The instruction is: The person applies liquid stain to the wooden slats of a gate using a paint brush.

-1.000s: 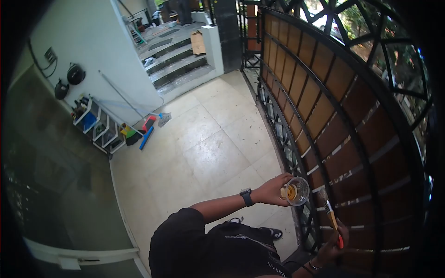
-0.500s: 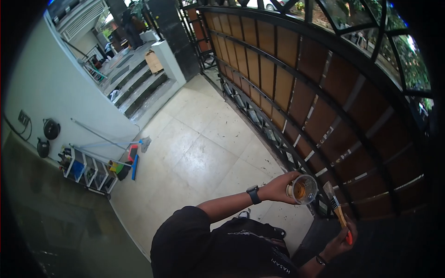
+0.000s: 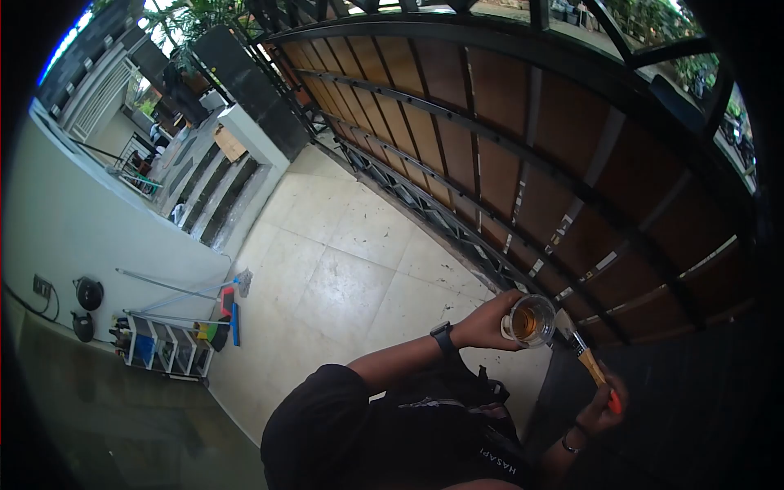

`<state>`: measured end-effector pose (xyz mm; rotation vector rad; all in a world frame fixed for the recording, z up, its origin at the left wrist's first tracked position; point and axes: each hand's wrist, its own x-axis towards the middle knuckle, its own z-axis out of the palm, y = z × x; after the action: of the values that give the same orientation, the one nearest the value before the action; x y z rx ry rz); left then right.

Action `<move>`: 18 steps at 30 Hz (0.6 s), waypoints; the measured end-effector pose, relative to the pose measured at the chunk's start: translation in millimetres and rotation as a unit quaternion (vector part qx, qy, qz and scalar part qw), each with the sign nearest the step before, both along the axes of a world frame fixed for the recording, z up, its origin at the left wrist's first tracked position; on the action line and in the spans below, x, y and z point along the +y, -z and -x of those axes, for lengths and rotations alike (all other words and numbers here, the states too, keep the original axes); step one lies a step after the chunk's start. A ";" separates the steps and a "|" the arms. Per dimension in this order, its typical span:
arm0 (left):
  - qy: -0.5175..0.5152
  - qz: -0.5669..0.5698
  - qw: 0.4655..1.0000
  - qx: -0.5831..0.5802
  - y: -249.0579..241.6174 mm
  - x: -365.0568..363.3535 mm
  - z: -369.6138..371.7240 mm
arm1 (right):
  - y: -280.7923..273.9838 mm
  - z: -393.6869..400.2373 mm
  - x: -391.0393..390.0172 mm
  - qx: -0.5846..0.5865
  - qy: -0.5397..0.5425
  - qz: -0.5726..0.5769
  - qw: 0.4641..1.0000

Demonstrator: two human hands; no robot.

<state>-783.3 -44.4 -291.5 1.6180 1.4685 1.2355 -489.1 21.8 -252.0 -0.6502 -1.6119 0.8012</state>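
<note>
Seemingly partway along, with near panels (image 3: 500, 91) dark and far panels (image 3: 394, 64) paler, the left hand (image 3: 483, 323) grips the cup (image 3: 531, 320) beside the brush (image 3: 590, 367) clasped in the right hand (image 3: 601, 405).

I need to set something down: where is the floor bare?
The pale tiles, bar flecks, between the blue tool head and the gate, back to the steps. Crowded: around the rack and long handles, and near the cup and brush.

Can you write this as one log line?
left hand: holding clear plastic cup, amber liquid inside | right hand: holding wooden-handled, red-ended paintbrush | bristles: beside cup | alongside: brown-panelled black metal gate
</note>
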 end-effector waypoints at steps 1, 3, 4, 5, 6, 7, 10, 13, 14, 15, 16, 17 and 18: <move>0.006 0.005 1.000 -0.002 -1.2 6.2 -2.8 | -0.4 0.1 2.9 0.005 -0.009 -0.004 1.000; 0.016 -0.002 1.000 0.006 -5.9 18.1 -3.8 | -3.7 0.7 7.5 -0.006 -0.010 -0.013 1.000; 0.028 0.000 1.000 0.009 -7.0 24.5 -2.0 | -6.7 3.1 10.8 -0.014 -0.015 -0.027 0.999; 0.031 -0.004 0.999 0.030 -7.4 31.9 1.4 | -10.2 6.8 13.3 -0.017 -0.010 -0.033 0.999; 0.044 -0.003 0.998 0.046 -7.7 39.1 3.6 | -15.9 10.5 13.0 -0.026 0.004 -0.031 0.999; 0.031 -0.007 0.998 0.059 -5.4 44.9 4.3 | -28.8 18.6 13.5 -0.046 0.019 -0.053 0.997; 0.066 -0.012 0.993 0.098 -4.7 71.5 14.0 | -54.1 34.3 15.8 -0.100 0.062 -0.074 0.990; 0.115 -0.031 0.988 0.095 -12.5 97.4 19.0 | -64.4 52.0 20.6 -0.125 0.087 -0.061 0.986; 0.130 -0.029 0.988 0.081 -18.1 103.7 21.6 | -66.7 59.1 21.3 -0.133 0.089 -0.066 0.985; 0.140 -0.026 0.987 0.069 -20.4 109.6 25.0 | -65.6 66.4 22.4 -0.140 0.085 -0.072 0.984; 0.152 -0.046 0.985 0.064 -23.0 114.2 28.0 | -65.5 73.1 23.4 -0.145 0.097 -0.077 0.982; 0.162 -0.054 0.983 0.061 -23.8 120.2 30.9 | -65.7 80.0 23.6 -0.162 0.102 -0.073 0.979; 0.174 -0.058 0.980 0.075 -22.9 124.9 34.1 | -66.2 87.6 23.8 -0.179 0.106 -0.065 0.976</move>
<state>-817.4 80.5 -268.6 1.9843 1.1493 1.0325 -576.6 45.7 -185.8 -0.8925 -1.8631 0.4320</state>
